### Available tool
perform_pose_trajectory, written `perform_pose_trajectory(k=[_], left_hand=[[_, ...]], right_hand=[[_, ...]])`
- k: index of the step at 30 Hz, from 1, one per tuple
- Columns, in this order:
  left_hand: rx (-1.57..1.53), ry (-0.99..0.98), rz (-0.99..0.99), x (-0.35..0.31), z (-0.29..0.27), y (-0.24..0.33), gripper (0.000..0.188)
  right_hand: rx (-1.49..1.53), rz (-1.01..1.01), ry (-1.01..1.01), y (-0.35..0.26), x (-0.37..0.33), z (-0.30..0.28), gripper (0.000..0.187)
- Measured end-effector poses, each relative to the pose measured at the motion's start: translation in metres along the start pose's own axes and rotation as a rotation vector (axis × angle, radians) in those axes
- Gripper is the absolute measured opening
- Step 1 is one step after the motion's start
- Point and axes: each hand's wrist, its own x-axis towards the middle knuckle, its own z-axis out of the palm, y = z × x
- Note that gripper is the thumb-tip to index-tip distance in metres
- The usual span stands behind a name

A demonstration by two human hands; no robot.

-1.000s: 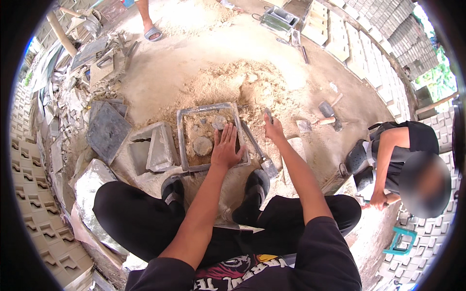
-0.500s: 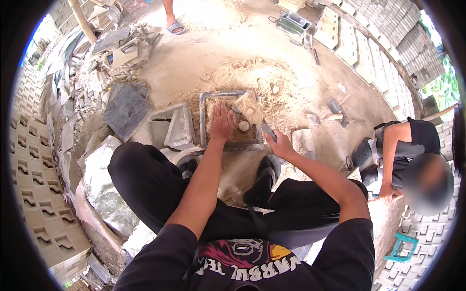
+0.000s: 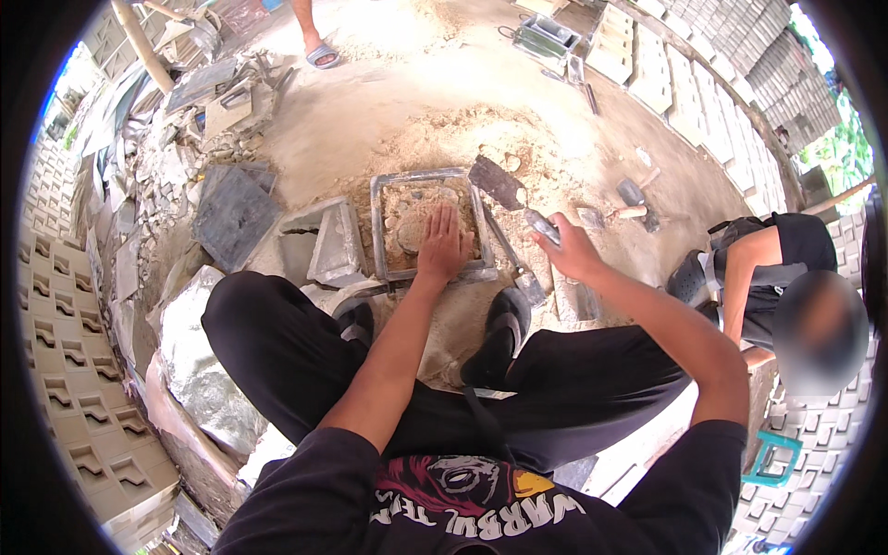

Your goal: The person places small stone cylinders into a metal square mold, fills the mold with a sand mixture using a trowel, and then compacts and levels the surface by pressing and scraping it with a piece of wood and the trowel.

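A square grey frame (image 3: 377, 227) lies on the ground in front of my feet, holding a sandy heap (image 3: 416, 222) with small stones in it. My left hand (image 3: 444, 242) rests flat on the heap, fingers stretched out and pointing away from me. In my right hand (image 3: 572, 250) is the handle of a trowel (image 3: 497, 182). Its dark blade is above the loose sand just beyond the frame's right corner, with no load visible on it. Along the frame's right side lies a long thin tool (image 3: 523, 276) with a flat grey end.
Loose sand (image 3: 481, 129) spreads beyond the frame. Left are a broken concrete box (image 3: 328, 240), a dark slab (image 3: 236, 215) and rubble. A mallet (image 3: 632, 192) and another trowel (image 3: 601, 217) lie right. A person (image 3: 754, 259) crouches at right; another's sandalled foot (image 3: 322, 55) stands far off.
The sandy load on the trowel has gone into the frame. My right hand has drawn the trowel out to the right, and my left hand has moved right onto the heap.
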Motion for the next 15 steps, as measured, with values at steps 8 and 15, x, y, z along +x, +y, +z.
perform_pose_trajectory(k=[8,15], left_hand=[[-0.009,-0.040,0.059,0.030,0.014,-0.003,0.069],[0.106,-0.073,-0.042,0.076,0.025,-0.010,0.070]], right_hand=[[0.047,0.088,-0.052,-0.007,-0.011,-0.032,0.050],[0.075,0.071,-0.074,0.002,-0.005,-0.014,0.056]])
